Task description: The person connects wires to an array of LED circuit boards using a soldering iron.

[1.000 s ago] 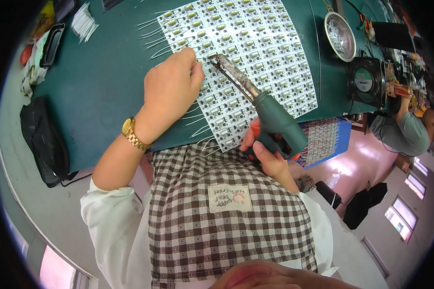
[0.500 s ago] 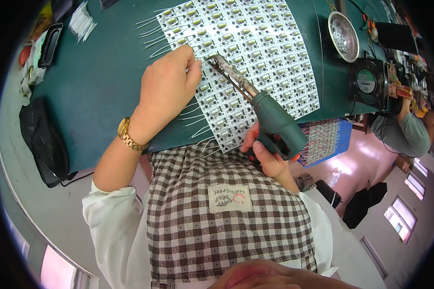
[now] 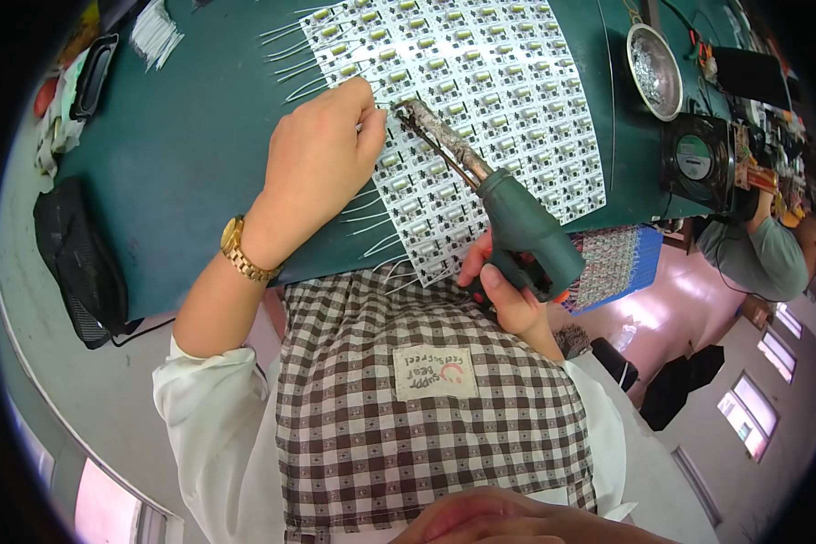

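A white sheet of small circuit boards [image 3: 567,195], set in rows with yellow-green parts, lies on the green table. Thin white wires [image 3: 369,218] stick out from its left edge. My left hand [image 3: 326,136] rests over that edge, thumb and fingers pinched together; what they hold is hidden. In my right hand [image 3: 508,295] is a green soldering gun [image 3: 530,227], gripped by its handle near the front edge of the table. Its grey, crusted barrel slants up and left, and the tip sits on the sheet just right of my left fingertips.
A bundle of white wires [image 3: 155,34] lies at the far left, and a black pouch [image 3: 80,263] nearer. At right stand a metal bowl [image 3: 671,86] of small silvery pieces and a black fan [image 3: 695,159]. Another person [image 3: 762,254] sits beyond. A blue tray [image 3: 642,263] is below the table edge.
Little differs. The view has shifted slightly, and both hands and the soldering gun keep nearly the same places on the sheet.
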`<state>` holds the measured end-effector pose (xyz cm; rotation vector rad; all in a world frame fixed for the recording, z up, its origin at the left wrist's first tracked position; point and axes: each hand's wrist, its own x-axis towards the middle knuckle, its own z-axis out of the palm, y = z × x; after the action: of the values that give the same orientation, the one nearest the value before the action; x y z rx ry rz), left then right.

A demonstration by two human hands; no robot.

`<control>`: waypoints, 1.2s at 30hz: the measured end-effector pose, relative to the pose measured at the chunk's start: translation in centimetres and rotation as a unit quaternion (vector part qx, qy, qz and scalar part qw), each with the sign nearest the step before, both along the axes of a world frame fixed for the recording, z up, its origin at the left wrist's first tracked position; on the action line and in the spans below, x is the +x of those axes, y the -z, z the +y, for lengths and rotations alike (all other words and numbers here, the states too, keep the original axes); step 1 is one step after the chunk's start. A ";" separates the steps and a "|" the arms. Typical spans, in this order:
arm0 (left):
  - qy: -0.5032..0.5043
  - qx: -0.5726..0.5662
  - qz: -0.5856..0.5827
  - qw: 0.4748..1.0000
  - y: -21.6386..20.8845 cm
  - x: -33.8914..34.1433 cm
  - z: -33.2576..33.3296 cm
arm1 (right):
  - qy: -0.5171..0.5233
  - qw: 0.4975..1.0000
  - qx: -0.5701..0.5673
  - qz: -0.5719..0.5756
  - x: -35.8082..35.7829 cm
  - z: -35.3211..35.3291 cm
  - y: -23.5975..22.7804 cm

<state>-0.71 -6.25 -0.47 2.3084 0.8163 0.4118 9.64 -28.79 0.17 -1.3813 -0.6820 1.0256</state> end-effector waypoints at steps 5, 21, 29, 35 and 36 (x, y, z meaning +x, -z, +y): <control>0.001 0.006 0.010 1.000 -0.1 0.1 -0.1 | 0.003 0.999 -0.039 0.024 -0.3 -0.3 -0.2; -0.005 0.005 0.013 1.000 -0.1 0.2 -0.1 | 0.071 0.990 0.003 0.122 -0.5 -0.7 0.9; 0.001 0.009 0.007 1.000 0.0 0.2 0.0 | 0.062 0.991 -0.006 0.119 -0.3 -0.5 0.8; 0.005 -0.005 0.006 1.000 -0.2 0.0 0.2 | 0.029 0.995 0.024 0.088 -0.1 -0.5 1.1; 0.005 -0.003 0.005 1.000 -0.2 0.0 0.2 | 0.011 0.995 0.056 0.080 -0.1 -0.5 1.3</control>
<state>-0.68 -6.00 -0.25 2.3099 0.8098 0.3938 9.57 -29.33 -1.15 -1.1921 -0.5953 1.0532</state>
